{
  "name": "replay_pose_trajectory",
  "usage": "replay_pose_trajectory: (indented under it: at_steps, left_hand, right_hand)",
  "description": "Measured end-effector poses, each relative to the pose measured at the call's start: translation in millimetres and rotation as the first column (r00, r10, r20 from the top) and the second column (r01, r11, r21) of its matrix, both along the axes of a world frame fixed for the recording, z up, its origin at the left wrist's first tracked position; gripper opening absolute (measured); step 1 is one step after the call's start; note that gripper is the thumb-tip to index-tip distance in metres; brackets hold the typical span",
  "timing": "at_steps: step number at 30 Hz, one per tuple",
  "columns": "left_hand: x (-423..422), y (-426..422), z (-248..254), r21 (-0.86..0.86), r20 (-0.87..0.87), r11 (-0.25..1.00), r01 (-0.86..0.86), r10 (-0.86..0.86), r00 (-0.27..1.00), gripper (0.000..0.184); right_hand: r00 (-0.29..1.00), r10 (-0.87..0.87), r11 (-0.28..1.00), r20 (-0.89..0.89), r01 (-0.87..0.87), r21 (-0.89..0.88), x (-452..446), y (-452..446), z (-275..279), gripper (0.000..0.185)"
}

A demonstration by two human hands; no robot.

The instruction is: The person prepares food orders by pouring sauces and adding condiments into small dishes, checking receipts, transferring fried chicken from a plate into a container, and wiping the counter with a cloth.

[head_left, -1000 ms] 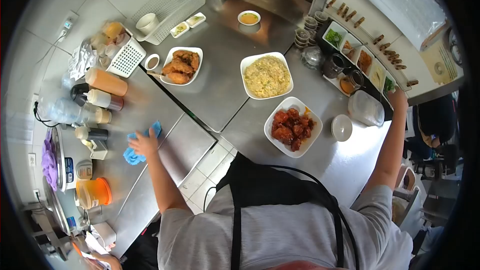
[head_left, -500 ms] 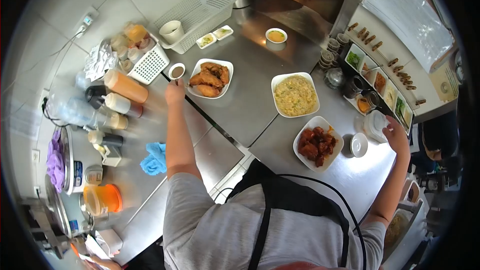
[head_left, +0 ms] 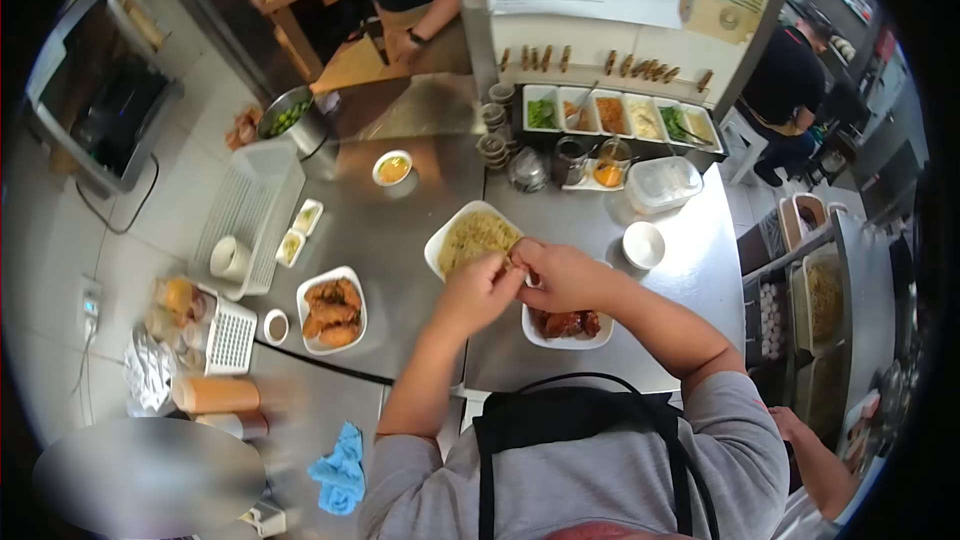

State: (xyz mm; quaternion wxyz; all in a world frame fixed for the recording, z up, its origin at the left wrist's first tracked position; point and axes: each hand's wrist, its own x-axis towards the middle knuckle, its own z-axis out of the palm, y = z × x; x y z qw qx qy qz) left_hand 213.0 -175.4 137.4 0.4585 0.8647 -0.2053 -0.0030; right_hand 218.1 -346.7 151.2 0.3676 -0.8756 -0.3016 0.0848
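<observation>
My left hand [head_left: 475,290] and my right hand [head_left: 562,276] meet in front of me, fingers pinched together. Anything between their fingertips is too small or hidden to make out. They are just over the near edge of a square white bowl of fried rice [head_left: 474,236]. Partly hidden under my right hand and forearm is a white bowl of dark red glazed chicken pieces [head_left: 566,324]. Left of my hands stands a white bowl of fried chicken [head_left: 333,310], with a small cup of brown sauce [head_left: 276,326] beside it.
An empty white bowl [head_left: 643,245] and a clear plastic container [head_left: 664,185] stand at right, near a garnish rack [head_left: 620,118]. A soup bowl [head_left: 392,169], plastic basket [head_left: 237,215], bottles [head_left: 215,395] and blue cloth [head_left: 340,470] lie left. People stand behind the counter.
My left hand has left the sauce cup and my right hand has left the clear container. Both have come together over the bowls. The view has turned to the right.
</observation>
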Motion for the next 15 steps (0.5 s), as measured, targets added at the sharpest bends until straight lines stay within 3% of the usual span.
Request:
replay_pose_trajectory:
  at_steps: [1,2,5,7,8,9,10,11,12,13,15]
  left_hand:
    - [3,-10,-10,-0.071,0.090,0.997,0.005,0.001,0.996,0.020]
    - [5,-15,-18,-0.165,-0.003,0.986,0.013,-0.014,1.000,0.018]
    - [3,-16,-43,-0.431,-0.155,0.902,-0.042,-0.028,0.988,0.020]
    - [3,9,-51,-0.389,-0.231,0.898,-0.205,0.121,0.966,0.024]
    - [0,27,-55,-0.336,-0.210,0.892,-0.303,0.243,0.947,0.023]
    - [-6,35,-52,-0.369,-0.305,0.794,-0.483,0.388,0.870,0.022]
    - [-13,56,-60,-0.362,-0.433,0.698,-0.617,0.461,0.775,0.022]
    - [-23,72,-66,-0.349,-0.433,0.638,-0.686,0.540,0.722,0.022]
    - [-32,95,-87,-0.416,-0.538,0.477,-0.774,0.557,0.633,0.022]
    - [-44,119,-102,-0.462,-0.623,0.360,-0.810,0.519,0.586,0.024]
    - [-69,142,-118,-0.409,-0.722,0.160,-0.898,0.544,0.426,0.026]
  right_hand:
    - [0.998,-0.033,0.999,-0.051,0.032,-0.028,2,-4,0,0.030]
    - [0.992,-0.071,0.996,-0.104,0.065,-0.059,5,-11,-1,0.032]
    - [0.987,-0.156,0.972,-0.028,0.159,0.174,19,-57,-14,0.045]
    - [0.931,-0.274,0.935,-0.243,0.317,0.159,42,-103,5,0.060]
    - [0.932,-0.363,0.913,-0.001,0.356,0.202,65,-135,-12,0.057]
    - [0.849,-0.486,0.860,0.209,0.421,0.288,85,-167,-22,0.047]
    - [0.842,-0.527,0.736,-0.110,0.518,0.436,107,-204,-31,0.041]
    - [0.773,-0.585,0.610,-0.246,0.619,0.496,123,-233,-24,0.038]
    - [0.676,-0.731,0.583,-0.089,0.687,0.434,146,-268,-35,0.032]
    - [0.654,-0.756,0.537,-0.036,0.650,0.537,157,-290,-29,0.027]
    - [0.422,-0.875,0.483,0.236,0.746,0.458,210,-348,-54,0.022]
